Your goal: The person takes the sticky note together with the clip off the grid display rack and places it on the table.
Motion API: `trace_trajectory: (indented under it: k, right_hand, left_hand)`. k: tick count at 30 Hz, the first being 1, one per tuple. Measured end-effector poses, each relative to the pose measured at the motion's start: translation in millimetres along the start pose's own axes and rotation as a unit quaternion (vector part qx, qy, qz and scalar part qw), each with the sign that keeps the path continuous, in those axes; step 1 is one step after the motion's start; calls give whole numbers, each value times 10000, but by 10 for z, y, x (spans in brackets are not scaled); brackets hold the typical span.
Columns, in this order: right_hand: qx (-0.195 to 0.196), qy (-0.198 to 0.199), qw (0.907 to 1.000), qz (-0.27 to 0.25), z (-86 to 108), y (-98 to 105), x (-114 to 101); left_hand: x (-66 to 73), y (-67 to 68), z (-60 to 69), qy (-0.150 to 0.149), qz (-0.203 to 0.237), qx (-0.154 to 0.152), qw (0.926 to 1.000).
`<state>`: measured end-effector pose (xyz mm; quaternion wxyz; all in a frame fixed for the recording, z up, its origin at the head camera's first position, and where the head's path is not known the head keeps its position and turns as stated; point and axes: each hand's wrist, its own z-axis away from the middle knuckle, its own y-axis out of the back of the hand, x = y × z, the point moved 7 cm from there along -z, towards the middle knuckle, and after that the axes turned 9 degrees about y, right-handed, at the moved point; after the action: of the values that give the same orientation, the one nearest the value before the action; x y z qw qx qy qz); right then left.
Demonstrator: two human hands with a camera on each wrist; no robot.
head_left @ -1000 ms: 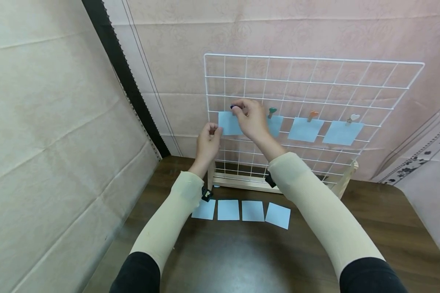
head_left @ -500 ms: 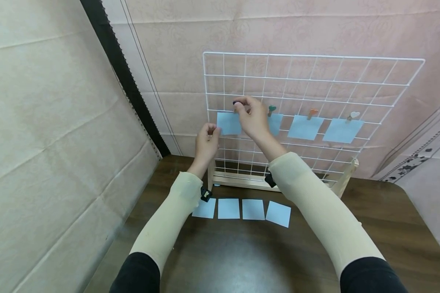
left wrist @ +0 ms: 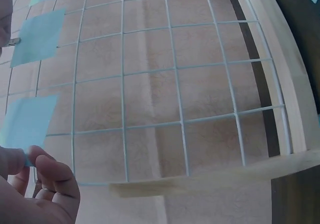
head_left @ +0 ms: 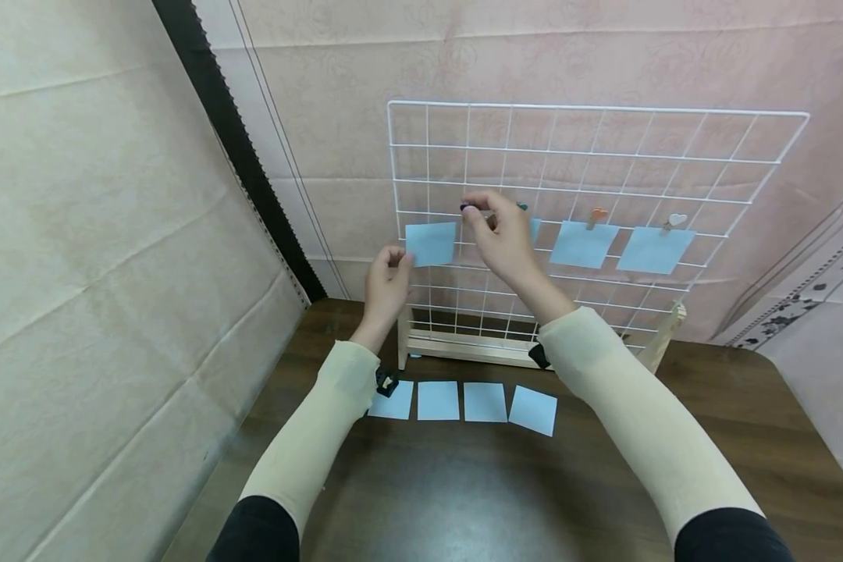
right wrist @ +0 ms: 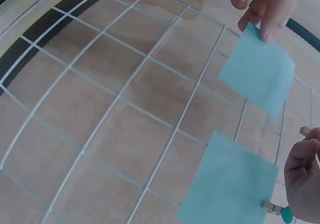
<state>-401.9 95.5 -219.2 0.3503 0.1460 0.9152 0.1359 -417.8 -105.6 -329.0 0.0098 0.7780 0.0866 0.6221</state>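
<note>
Curtained-off booth from here; home or studio, can't tell. Creased pale sheet on the left, pinkish patterned sheet behind, flower-print border on the right, all close round a brown wood-grain table.

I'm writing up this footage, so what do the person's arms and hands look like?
The left hand and right hand are ungloved. Pale cream sleeves cover both forearms, with black fabric further up each arm. A small black device sits near each wrist.
</note>
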Motion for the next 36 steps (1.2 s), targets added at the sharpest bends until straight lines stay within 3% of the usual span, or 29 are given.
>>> trace_trajectory:
  k: [5, 10, 19, 26, 36]
  right_hand:
    - [-145, 98, 9998, -57, 126, 100, 4]
    - [70, -90, 9999, -119, 283, 280, 113]
    - [186, -238, 9991, -314, 510, 584, 211]
    - [140, -690, 9949, -721, 661, 685, 257]
    - [254, -825, 9928, -826, 825, 777, 353]
  left_hand:
    - [-44, 56, 39, -77, 53, 41, 9999]
    - [-103, 115, 112, -130, 154, -23, 9998]
    - [-265, 238, 196, 62, 385, -49, 9992]
    - [-322, 282, 236, -62, 305, 9, 9995]
    - [-353, 319, 364, -85, 179, 33, 9998]
